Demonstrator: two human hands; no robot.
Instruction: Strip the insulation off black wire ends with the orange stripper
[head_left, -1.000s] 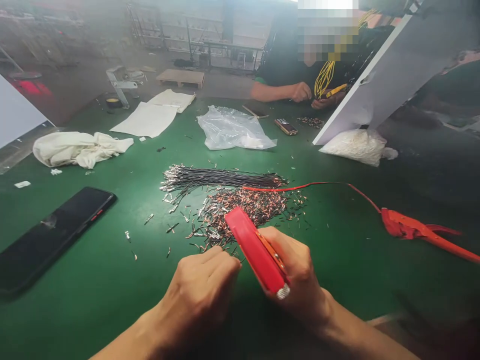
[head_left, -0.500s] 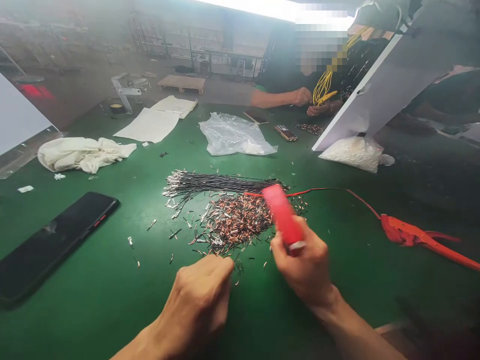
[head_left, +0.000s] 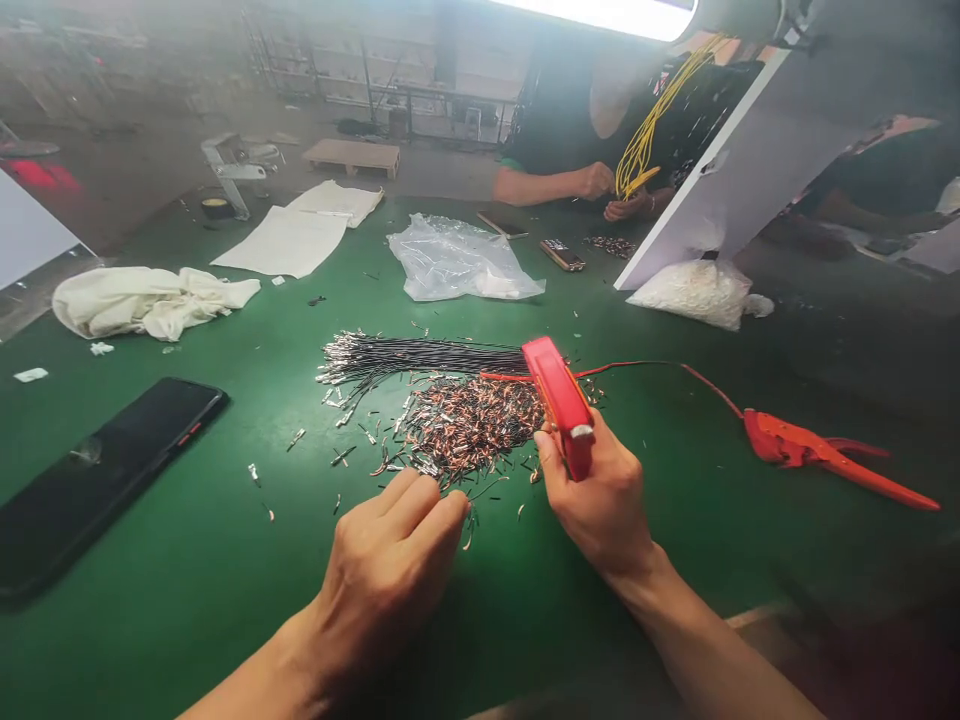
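My left hand [head_left: 397, 545] is closed, its fingertips at the near edge of a heap of short wire scraps [head_left: 472, 420] with copper ends. A thin wire [head_left: 491, 487] sticks out from those fingertips; the rest of it is hidden. My right hand [head_left: 604, 500] is wrapped round a red hand tool [head_left: 556, 385], held up at the heap's right side. Its working end cannot be made out. Behind the heap lies a bundle of black wires [head_left: 442, 355] with metal terminals at the left end.
Red-orange pliers [head_left: 817, 455] lie at the right, with a thin red strip [head_left: 637, 364] running toward the bundle. A black phone [head_left: 112, 475] lies left. Farther back are a white cloth [head_left: 150, 300], paper, a plastic bag [head_left: 465, 260] and a co-worker's hands [head_left: 596, 180] with yellow wires.
My left hand has moved slightly up and left, and a thin wire now shows at its fingertips. The red tool, blurred before, now appears sharp. The whole view has shifted a little.
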